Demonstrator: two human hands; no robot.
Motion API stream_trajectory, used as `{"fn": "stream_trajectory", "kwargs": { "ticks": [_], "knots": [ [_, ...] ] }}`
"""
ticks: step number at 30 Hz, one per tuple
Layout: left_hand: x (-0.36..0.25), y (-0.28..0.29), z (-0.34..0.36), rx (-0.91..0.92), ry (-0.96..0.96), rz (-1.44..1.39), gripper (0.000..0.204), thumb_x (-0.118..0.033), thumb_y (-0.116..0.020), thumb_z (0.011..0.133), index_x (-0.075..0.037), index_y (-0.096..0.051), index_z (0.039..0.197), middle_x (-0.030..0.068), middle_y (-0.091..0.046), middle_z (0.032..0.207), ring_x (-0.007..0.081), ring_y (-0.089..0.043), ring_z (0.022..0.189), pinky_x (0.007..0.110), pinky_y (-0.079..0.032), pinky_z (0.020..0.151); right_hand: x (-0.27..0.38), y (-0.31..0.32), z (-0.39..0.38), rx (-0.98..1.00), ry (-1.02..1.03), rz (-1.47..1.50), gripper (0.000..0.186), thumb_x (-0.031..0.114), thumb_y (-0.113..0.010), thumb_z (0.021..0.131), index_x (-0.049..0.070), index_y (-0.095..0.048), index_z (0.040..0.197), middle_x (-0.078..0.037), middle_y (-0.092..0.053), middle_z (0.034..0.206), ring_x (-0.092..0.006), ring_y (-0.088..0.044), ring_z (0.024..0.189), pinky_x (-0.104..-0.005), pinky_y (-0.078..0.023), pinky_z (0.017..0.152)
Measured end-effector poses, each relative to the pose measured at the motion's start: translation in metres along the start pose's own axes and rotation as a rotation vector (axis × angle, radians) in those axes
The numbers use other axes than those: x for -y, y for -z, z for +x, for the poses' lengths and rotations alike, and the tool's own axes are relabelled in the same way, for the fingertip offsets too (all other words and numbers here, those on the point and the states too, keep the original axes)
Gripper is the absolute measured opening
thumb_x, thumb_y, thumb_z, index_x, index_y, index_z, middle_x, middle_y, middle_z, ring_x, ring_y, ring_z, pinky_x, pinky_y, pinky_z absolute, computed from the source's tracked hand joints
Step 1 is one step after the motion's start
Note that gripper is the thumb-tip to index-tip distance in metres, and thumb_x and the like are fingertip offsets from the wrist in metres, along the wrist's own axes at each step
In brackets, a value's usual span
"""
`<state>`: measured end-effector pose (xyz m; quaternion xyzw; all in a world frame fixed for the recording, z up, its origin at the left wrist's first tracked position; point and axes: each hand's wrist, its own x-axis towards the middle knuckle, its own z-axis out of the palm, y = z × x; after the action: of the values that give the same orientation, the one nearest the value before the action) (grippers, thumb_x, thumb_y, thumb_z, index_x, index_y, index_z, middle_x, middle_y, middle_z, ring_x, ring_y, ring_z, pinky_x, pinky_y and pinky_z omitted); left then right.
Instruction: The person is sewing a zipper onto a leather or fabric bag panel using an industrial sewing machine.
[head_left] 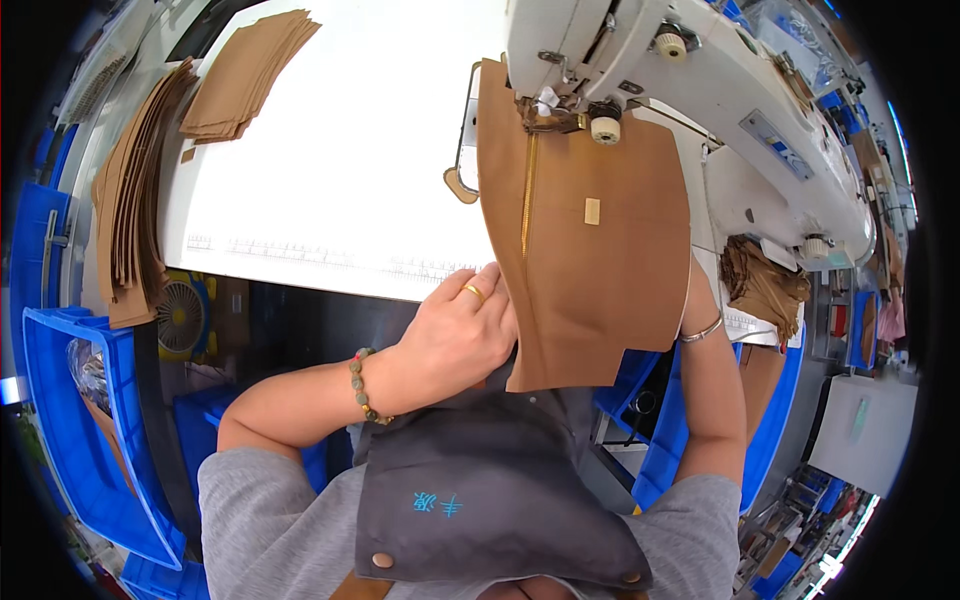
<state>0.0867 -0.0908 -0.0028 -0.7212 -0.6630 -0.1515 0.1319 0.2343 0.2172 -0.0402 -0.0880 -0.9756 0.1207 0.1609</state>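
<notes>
A brown fabric panel lies under the needle area of a white sewing machine, its near end hanging past the table's front edge. Down its left part runs a gold-toothed zipper, and a small pale tag sits near the middle. My left hand, with a ring and a bead bracelet, is closed on the panel's lower left edge; its fingertips are partly hidden. At the right edge, my right hand reaches behind the panel, which hides its fingers.
Stacked brown pieces lie on the white table, and more brown strips hang at its left end. Crumpled brown fabric rests right of the machine. Blue bins stand on the left, beside a yellow fan.
</notes>
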Motion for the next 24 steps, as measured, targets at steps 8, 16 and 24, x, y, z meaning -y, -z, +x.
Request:
{"fn": "stream_trajectory", "kwargs": {
  "ticks": [8,16,24],
  "knots": [
    [-0.002,-0.012,-0.013,-0.014,-0.009,-0.062,0.041,-0.009,-0.064,0.075,0.006,-0.069,0.113,0.0205,-0.069,0.115,0.0350,-0.063,0.121,0.043,-0.052,0.099,0.010,0.061,0.011,-0.340,-0.278,-0.200,0.029,0.015,-0.060,0.100,-0.001,-0.067,0.123,-0.019,-0.072,0.115,-0.0353,-0.068,0.109,-0.0401,-0.054,0.097],
    [-0.007,-0.011,-0.031,-0.042,0.117,-0.177,0.046,-0.023,-0.071,0.083,-0.007,-0.071,0.126,0.0160,-0.065,0.132,0.0336,-0.059,0.129,0.053,-0.047,0.110,0.151,0.008,-0.017,-0.075,0.029,0.165,0.040,0.027,-0.074,0.092,0.014,-0.069,0.130,-0.013,-0.064,0.132,-0.0333,-0.062,0.123,-0.0498,-0.050,0.104],
    [-0.001,0.004,-0.044,-0.026,0.269,-0.173,0.036,-0.016,-0.072,0.080,-0.005,-0.073,0.115,0.0122,-0.065,0.131,0.0333,-0.062,0.125,0.055,-0.047,0.106,0.160,-0.003,-0.026,-0.044,0.121,0.024,0.048,0.032,-0.074,0.089,0.010,-0.068,0.131,-0.018,-0.061,0.137,-0.0359,-0.058,0.131,-0.0594,-0.045,0.108]
  ]
}}
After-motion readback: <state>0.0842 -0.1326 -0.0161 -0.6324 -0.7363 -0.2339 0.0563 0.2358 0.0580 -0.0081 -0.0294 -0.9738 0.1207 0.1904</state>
